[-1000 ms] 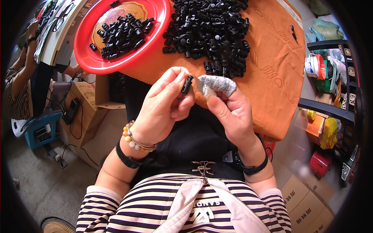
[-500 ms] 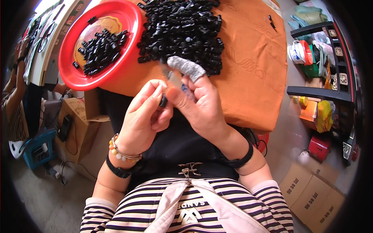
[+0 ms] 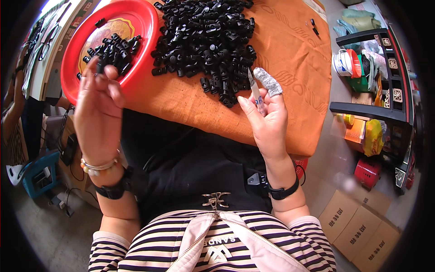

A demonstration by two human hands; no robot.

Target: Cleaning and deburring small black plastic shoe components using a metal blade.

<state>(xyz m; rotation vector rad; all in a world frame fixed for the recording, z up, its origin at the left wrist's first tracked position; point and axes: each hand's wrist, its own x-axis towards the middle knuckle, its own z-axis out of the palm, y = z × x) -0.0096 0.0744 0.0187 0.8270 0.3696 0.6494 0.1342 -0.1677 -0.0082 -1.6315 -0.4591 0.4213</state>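
Note:
My left hand (image 3: 97,122) is raised over the near rim of a round red tray (image 3: 153,34), its fingers apart and a little blurred. I see nothing held in it. Inside the tray lies a heap of small black plastic cord-lock-like parts (image 3: 118,52). My right hand (image 3: 271,129) grips a small knife (image 3: 256,94) with a pale, wrapped handle, its thin blade pointing away from me. A grey knitted finger cover (image 3: 268,82) sits on that hand's index finger. Just left of the knife is a large pile of similar black parts (image 3: 206,43).
An orange cloth (image 3: 290,59) covers the table, and two small dark pieces (image 3: 314,27) lie at its far right. To the right stands a black shelf frame (image 3: 369,112) with bags and buckets. Flattened cartons (image 3: 358,226) lie on the floor; a blue stool (image 3: 43,174) is at left.
My hands have come apart. The left one has moved left to the tray, and the black part it held is no longer seen in it. My right hand moved right with the knife.

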